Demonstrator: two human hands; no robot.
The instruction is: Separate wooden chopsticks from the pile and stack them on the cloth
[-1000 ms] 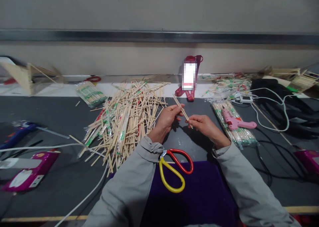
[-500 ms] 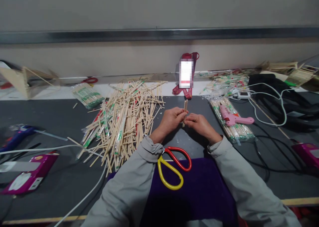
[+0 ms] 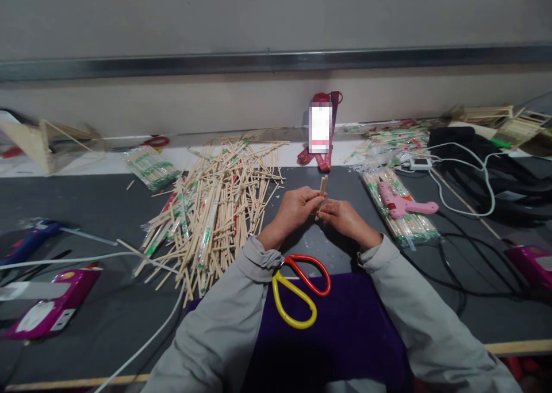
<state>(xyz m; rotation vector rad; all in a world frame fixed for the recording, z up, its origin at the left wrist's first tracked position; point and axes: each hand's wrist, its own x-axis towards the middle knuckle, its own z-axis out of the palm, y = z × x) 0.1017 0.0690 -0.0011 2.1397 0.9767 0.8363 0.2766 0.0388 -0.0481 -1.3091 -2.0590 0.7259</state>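
Note:
My left hand [image 3: 297, 206] and my right hand [image 3: 342, 216] meet over the dark table [image 3: 86, 197], both pinched on a short pale wooden stick [image 3: 322, 185] that stands nearly upright between them. Its top end pokes out above my fingers. A big loose heap of wooden sticks [image 3: 215, 200], some in clear wrappers with green print, lies just left of my left hand. Red and yellow scissors [image 3: 299, 289] lie shut between my forearms, partly on a purple cloth [image 3: 345, 330].
A pink glue gun [image 3: 403, 204] rests on a wrapped stick bundle at the right, with white and black cables behind. Another wrapped bundle [image 3: 150, 166] sits at back left. Magenta devices [image 3: 52, 307] lie at both sides, a blue tool [image 3: 30, 241] at far left.
The stick was slanted between my parted hands; my hands have come together and it now stands nearly upright. The view shifted slightly.

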